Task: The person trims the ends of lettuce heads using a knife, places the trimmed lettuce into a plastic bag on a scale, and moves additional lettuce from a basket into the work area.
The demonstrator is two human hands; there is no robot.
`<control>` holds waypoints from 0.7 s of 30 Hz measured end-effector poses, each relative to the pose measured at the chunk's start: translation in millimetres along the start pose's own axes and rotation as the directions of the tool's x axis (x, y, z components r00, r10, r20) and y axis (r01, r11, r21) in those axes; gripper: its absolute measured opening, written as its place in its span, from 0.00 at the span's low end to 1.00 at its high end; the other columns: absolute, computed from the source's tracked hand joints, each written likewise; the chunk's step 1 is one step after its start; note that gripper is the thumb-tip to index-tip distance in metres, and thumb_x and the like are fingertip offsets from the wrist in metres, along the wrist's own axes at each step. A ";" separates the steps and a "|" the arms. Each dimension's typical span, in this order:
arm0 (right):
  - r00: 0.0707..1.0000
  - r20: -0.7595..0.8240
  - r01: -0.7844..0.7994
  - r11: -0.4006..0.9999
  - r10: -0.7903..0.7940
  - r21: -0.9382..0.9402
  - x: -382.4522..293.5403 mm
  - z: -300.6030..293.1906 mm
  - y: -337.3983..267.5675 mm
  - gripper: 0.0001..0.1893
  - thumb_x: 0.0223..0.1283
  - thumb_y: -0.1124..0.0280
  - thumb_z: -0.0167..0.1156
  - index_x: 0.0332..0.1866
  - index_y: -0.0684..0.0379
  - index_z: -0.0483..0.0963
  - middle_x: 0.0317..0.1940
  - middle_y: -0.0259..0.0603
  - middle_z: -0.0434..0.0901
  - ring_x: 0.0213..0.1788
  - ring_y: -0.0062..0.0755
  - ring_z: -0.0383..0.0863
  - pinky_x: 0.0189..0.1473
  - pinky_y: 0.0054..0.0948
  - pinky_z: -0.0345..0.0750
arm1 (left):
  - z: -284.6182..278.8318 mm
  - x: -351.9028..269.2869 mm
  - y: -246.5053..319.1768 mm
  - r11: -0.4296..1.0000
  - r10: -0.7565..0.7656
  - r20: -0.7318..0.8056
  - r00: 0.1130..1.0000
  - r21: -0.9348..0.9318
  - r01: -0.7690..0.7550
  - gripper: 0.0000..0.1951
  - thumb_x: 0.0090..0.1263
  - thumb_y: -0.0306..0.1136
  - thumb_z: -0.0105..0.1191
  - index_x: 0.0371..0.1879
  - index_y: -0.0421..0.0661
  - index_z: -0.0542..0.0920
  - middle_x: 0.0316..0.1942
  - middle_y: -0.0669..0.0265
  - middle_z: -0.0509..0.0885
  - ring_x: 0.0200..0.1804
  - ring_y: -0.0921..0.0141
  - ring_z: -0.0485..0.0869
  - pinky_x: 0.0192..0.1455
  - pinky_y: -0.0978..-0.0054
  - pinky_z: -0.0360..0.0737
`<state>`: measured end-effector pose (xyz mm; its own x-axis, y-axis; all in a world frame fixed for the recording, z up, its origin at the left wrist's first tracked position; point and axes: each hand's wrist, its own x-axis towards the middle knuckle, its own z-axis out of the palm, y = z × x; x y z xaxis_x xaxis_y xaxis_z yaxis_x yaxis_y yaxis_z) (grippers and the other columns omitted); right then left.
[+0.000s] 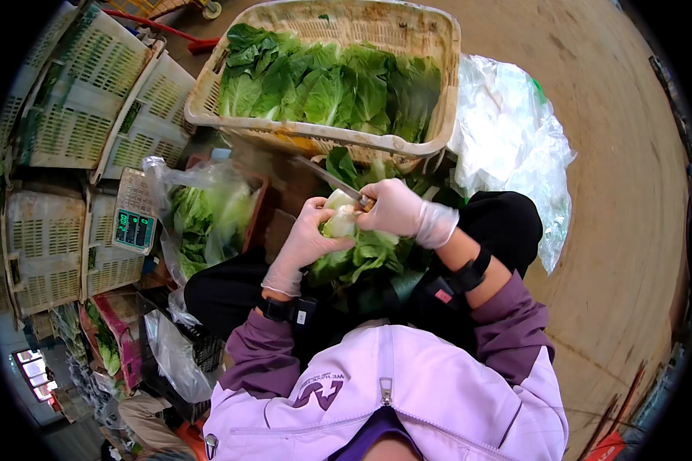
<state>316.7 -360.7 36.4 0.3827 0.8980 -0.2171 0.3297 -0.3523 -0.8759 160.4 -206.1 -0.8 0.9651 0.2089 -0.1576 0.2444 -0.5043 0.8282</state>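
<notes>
My gloved left hand (307,245) grips the pale stem end of a head of leafy lettuce (369,254), whose green leaves spread over my lap. In my gloved right hand (393,208) is a knife (335,180), held by its wooden handle. Its blade points up and to the left, above the lettuce's base. The right thumb and fingers are close to the stem end; whether the edge touches it is hard to see. More leaves (341,166) lie just beyond my hands, partly hidden by them.
A stained plastic crate (323,128) full of lettuce stands ahead. To the left are a clear bag of lettuce (199,222), a digital scale (134,213) and stacked crates (43,242). Clear plastic sheeting (510,150) lies at right. Another person's leg (144,418) shows at lower left.
</notes>
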 end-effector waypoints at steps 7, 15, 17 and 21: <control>0.981 0.194 -0.072 0.922 -0.003 0.381 -1.2 -35.5 -3.1 0.14 0.47 0.69 0.65 0.41 0.63 0.80 0.27 0.32 0.81 0.29 0.16 0.76 0.35 0.20 0.75 | -35.2 -8.4 -19.2 0.764 0.068 0.283 0.957 -0.632 0.133 0.39 0.43 0.41 0.71 0.57 0.39 0.71 0.52 0.67 0.76 0.52 0.72 0.75 0.57 0.73 0.72; 0.898 -0.422 0.188 0.976 -0.127 0.108 -17.0 21.5 -6.1 0.15 0.46 0.71 0.72 0.40 0.63 0.79 0.21 0.30 0.75 0.24 0.13 0.69 0.31 0.18 0.72 | -15.9 -41.1 43.3 0.231 -0.303 -0.041 0.952 -0.972 0.032 0.34 0.61 0.52 0.58 0.60 0.41 0.68 0.53 0.62 0.77 0.52 0.67 0.78 0.55 0.70 0.75; 0.945 -0.325 0.110 0.965 -0.027 0.240 -16.6 18.9 -15.5 0.14 0.46 0.71 0.72 0.39 0.62 0.79 0.23 0.29 0.75 0.26 0.13 0.69 0.33 0.18 0.72 | -13.4 -40.3 47.3 0.197 -0.332 -0.019 0.943 -0.979 0.050 0.32 0.62 0.51 0.56 0.60 0.41 0.69 0.52 0.62 0.77 0.52 0.66 0.78 0.55 0.70 0.75; 0.977 -0.211 0.075 0.961 -0.017 0.267 -10.7 26.2 -11.1 0.18 0.45 0.65 0.72 0.41 0.61 0.79 0.26 0.37 0.79 0.27 0.21 0.74 0.36 0.24 0.75 | -1.2 -35.0 37.4 0.374 -0.255 -0.046 0.966 -0.926 0.054 0.32 0.65 0.55 0.52 0.59 0.41 0.70 0.51 0.61 0.78 0.52 0.66 0.78 0.56 0.70 0.74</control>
<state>286.3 -359.5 37.2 0.5508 0.8279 -0.1060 0.1153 -0.2013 -0.9727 135.6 -231.3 36.4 0.8655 0.3693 -0.3385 0.0571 0.5986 0.7990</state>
